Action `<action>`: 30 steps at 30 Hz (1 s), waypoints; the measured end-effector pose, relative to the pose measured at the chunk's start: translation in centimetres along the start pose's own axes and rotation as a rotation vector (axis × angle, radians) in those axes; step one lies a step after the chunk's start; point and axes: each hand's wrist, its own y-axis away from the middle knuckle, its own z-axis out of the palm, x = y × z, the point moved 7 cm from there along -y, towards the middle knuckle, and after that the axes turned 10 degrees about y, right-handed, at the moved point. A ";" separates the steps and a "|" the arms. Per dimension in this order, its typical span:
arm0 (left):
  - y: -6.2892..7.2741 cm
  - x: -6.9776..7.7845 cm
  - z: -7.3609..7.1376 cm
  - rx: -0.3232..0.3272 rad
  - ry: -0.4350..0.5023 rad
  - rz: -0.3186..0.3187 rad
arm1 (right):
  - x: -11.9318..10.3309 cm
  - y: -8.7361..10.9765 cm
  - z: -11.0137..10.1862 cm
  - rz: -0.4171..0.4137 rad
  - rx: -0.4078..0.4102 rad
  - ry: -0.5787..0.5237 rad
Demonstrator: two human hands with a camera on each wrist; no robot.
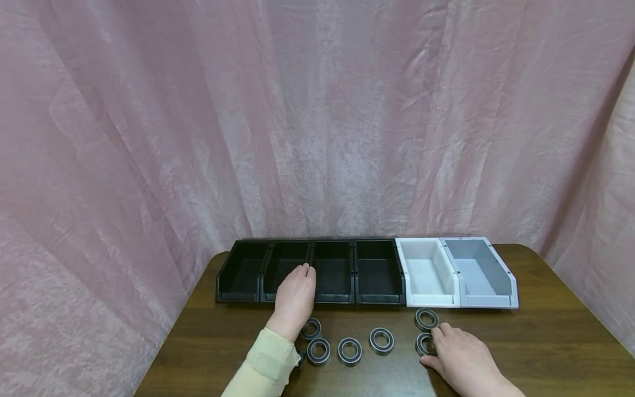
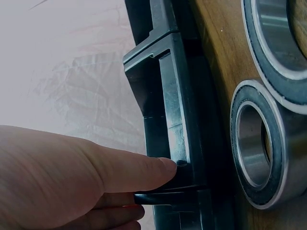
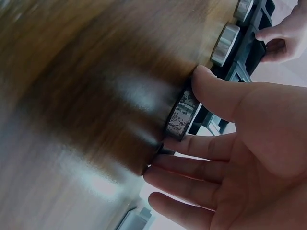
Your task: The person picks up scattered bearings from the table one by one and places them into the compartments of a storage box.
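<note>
My left hand (image 1: 296, 295) is at the row of black bins, over the divider between the second and third from the left. In the left wrist view its straight thumb (image 2: 148, 173) lies against one side of the black bin (image 2: 180, 115) wall, with the fingers curled on the other side; no bearing shows in it. My right hand (image 1: 463, 355) holds a ball bearing (image 1: 425, 344) flat on the table, thumb and index finger at opposite sides of its rim (image 3: 183, 115). Another bearing (image 1: 427, 320) lies just behind, close to the fingertips.
Several more bearings lie on the wooden table (image 1: 550, 336), among them one in the middle (image 1: 381, 341) and a close pair by the left forearm (image 1: 318, 351). A white bin (image 1: 429, 300) and a grey bin (image 1: 488, 301) continue the row rightward. A pink curtain (image 1: 317, 121) hangs behind.
</note>
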 end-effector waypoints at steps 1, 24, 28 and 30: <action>0.0 0.0 0.0 0.001 -0.001 0.001 | 0.0 0.0 0.0 -0.002 0.006 0.002; 0.1 -0.1 0.3 -0.015 -0.013 -0.012 | 1.6 0.6 -1.6 -0.004 0.071 -0.048; 0.1 -0.1 0.2 -0.011 -0.005 -0.011 | 2.0 0.7 -2.5 0.012 0.124 -0.051; 0.1 -0.1 0.2 -0.011 0.000 -0.010 | 2.2 0.8 -2.8 0.022 0.145 -0.056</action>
